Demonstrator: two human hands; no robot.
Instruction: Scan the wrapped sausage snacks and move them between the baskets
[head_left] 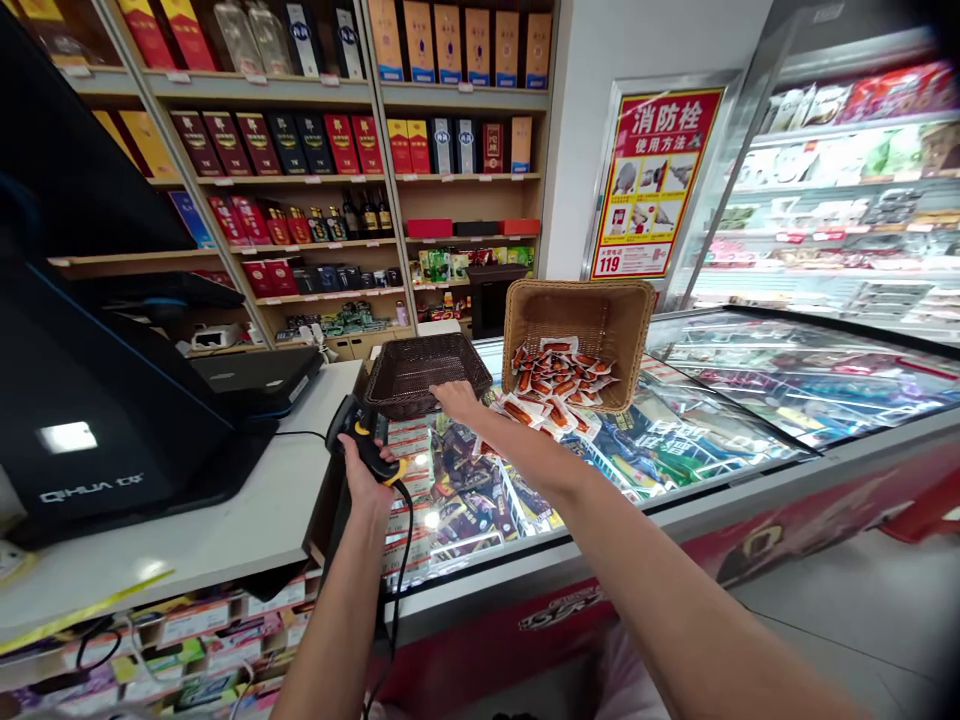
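Observation:
My left hand [365, 468] is wrapped around a black and yellow barcode scanner [364, 440], whose cable hangs down past my wrist. The dark brown woven basket [397, 405] sits on the glass top of the chest freezer, beside the counter. Reaching across the glass, my right hand [456, 400] grips that basket's near right rim, fingers bent over the edge and partly hidden. No goods show inside it. To the right, a tan wicker basket [637, 350] lies tipped toward me. Packaged sausages [559, 378] lie in it, and several have spread onto the glass in front.
A black checkout terminal [97, 400] stands on the white counter [247, 500] at left. The freezer [675, 500] runs to the right. Shelves of boxed bottles [285, 145] line the back wall, and a lit display cooler [832, 200] stands at right.

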